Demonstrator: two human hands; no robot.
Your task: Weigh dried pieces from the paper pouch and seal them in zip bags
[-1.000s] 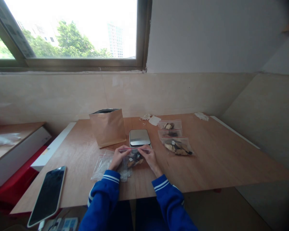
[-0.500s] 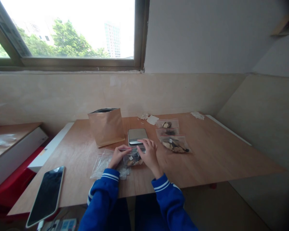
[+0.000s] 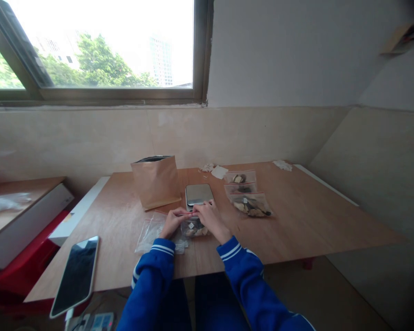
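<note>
My left hand (image 3: 172,222) and my right hand (image 3: 211,218) meet at the red zip strip of a clear zip-lock bag (image 3: 195,228), both closed on its top edge. Dark and pale dried slices and a small white label show through the plastic. Under and beside my left hand lie several flat clear zip-lock bags (image 3: 148,235). Just beyond my hands sits a small scale (image 3: 198,193) with a bare metal plate. A brown kraft pouch (image 3: 157,184) stands upright with its mouth open, left of the scale.
Three filled zip-lock bags (image 3: 251,205) overlap in a column on the right. White scraps (image 3: 207,168) and a paper square (image 3: 219,172) lie near the wall. A phone (image 3: 76,273) with a cable rests at the table's left front edge (image 3: 37,289).
My right hand has moved left along the zip strip to beside my left hand and has closed on it. The view has shifted slightly.
</note>
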